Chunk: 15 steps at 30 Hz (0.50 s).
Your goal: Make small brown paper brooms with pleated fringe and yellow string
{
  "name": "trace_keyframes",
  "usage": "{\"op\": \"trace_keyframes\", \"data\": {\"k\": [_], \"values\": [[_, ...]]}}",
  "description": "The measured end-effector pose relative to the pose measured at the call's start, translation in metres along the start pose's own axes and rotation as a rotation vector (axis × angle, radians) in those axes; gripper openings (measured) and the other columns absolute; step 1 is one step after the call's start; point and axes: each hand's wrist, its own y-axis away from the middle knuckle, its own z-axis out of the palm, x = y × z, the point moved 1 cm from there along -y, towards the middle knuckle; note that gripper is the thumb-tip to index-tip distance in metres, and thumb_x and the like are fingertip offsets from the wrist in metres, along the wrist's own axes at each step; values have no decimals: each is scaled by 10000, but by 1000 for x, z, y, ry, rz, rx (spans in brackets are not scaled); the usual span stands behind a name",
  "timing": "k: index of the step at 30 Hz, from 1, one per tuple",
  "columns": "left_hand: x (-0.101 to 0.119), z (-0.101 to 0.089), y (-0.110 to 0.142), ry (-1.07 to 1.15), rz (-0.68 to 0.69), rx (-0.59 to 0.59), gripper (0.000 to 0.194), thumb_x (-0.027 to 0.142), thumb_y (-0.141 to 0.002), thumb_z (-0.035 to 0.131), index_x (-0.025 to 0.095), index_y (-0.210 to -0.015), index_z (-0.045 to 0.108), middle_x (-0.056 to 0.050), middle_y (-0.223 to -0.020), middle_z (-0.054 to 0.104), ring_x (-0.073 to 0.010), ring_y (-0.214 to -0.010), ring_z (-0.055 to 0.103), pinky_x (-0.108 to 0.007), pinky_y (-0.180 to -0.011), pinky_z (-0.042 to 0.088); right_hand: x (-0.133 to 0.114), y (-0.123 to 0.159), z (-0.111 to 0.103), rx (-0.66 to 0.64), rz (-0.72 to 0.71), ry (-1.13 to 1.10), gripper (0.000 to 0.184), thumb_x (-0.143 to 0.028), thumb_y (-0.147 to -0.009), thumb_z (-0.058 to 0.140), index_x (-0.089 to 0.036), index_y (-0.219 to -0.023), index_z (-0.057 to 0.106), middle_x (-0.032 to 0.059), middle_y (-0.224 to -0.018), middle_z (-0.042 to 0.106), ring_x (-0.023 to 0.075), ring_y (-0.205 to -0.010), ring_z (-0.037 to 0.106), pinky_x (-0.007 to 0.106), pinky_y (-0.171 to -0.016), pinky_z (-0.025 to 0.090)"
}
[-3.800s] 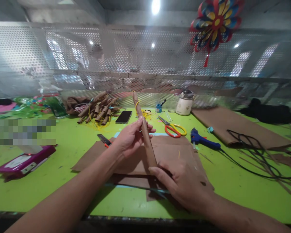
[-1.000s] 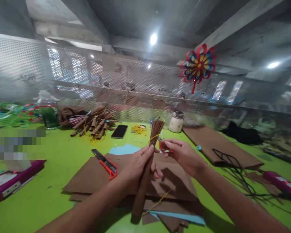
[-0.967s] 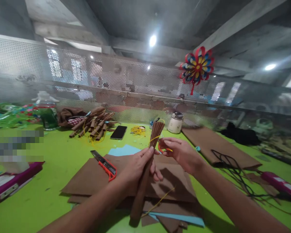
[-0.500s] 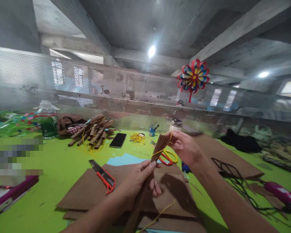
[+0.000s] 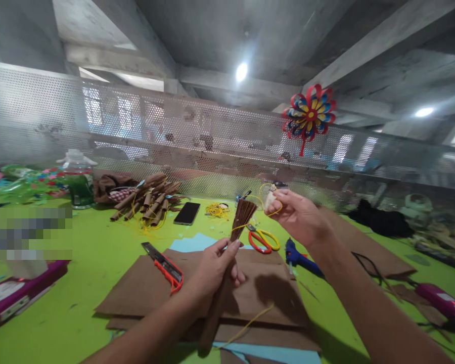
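My left hand [image 5: 217, 265] is wrapped round a brown paper roll [image 5: 213, 321], which tilts away from me with its pleated, flared end [image 5: 244, 212] at the top. Yellow string circles the roll just below the flare. To the right of that end, my right hand [image 5: 298, 215] is raised with fingers pinched on a loop of yellow string [image 5: 272, 213]. Beneath both hands lie brown paper sheets [image 5: 136, 288], with a loose piece of yellow string [image 5: 250, 323] on top. An orange utility knife [image 5: 165, 268] rests on the sheets' left side.
Scissors [image 5: 260, 241] and a blue glue gun [image 5: 301, 258] lie beyond the sheets. Further back are a phone [image 5: 187, 213], a yellow string tangle [image 5: 217, 210], paper rolls [image 5: 151, 199] and a green bottle [image 5: 79, 184]. A purple power strip [image 5: 26, 290] is at left, folded brown paper [image 5: 367, 242] at right.
The roll has been turned so its flared end points away. My right hand has moved from the roll's near end to beside the flare, then drawn the string up and right.
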Motion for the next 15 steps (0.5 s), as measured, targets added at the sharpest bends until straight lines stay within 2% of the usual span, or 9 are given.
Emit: {"op": "trace_keyframes", "data": {"k": [3, 7, 12, 15], "values": [[0, -5, -3, 45, -10, 23, 354, 514, -790, 595, 184, -886, 512, 71, -429, 482, -113, -435, 532, -189, -442, 387, -6, 4, 2, -71, 15, -80, 103, -172, -727, 669, -209, -717, 574, -73, -509, 434, 86, -518, 434, 275, -651, 423], [2, -10, -6, 67, -9, 75, 372, 505, -795, 593, 173, -955, 538, 68, -444, 483, -123, -458, 555, -199, -459, 413, -11, 21, 8, -148, 3, -30, 51, -195, -763, 623, -223, -805, 613, -90, -466, 340, 84, -459, 351, 294, -627, 423], [7, -12, -6, 86, 20, 144, 323, 456, -850, 541, 160, -981, 538, 53, -471, 497, -125, -490, 576, -191, -462, 431, -13, 53, 14, -298, 7, 27, 159, -243, -829, 585, -203, -975, 636, -70, -484, 412, 86, -472, 430, 284, -604, 429], [12, -12, -5, 109, 32, 151, 312, 435, -870, 522, 152, -1000, 534, 38, -492, 527, -130, -515, 597, -192, -478, 454, -12, 78, 20, -421, 12, 244, 197, -288, -877, 542, -242, -1047, 632, -19, -609, 574, 128, -585, 557, 302, -646, 460]]}}
